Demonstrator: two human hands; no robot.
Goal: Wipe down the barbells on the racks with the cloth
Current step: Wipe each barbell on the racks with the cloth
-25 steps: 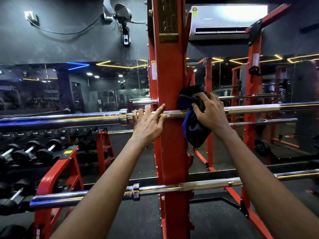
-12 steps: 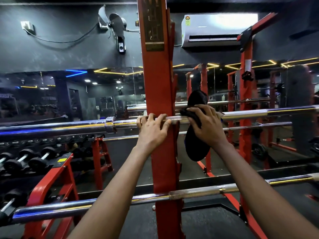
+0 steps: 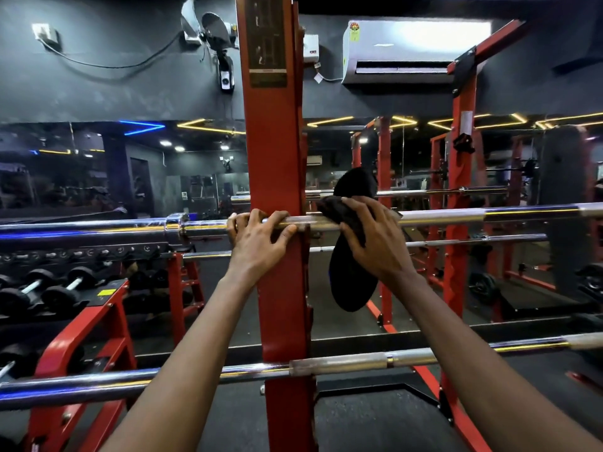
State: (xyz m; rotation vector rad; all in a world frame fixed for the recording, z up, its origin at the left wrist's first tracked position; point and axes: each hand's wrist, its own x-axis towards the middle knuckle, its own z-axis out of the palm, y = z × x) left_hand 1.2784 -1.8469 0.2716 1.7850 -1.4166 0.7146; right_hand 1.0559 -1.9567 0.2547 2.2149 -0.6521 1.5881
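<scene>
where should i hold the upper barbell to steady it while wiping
Grip the upper barbell beside the red upright, from above, as the left hand does: the shaft lies level and bare there, while the black cloth covers it further right.

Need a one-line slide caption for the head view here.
Left hand grips the upper barbell at the red rack post while the right hand holds a dark cloth over the bar.

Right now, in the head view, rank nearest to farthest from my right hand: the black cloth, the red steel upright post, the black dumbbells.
1. Black cloth, held by the right hand.
2. Red steel upright post, just left.
3. Black dumbbells, far left.
</scene>
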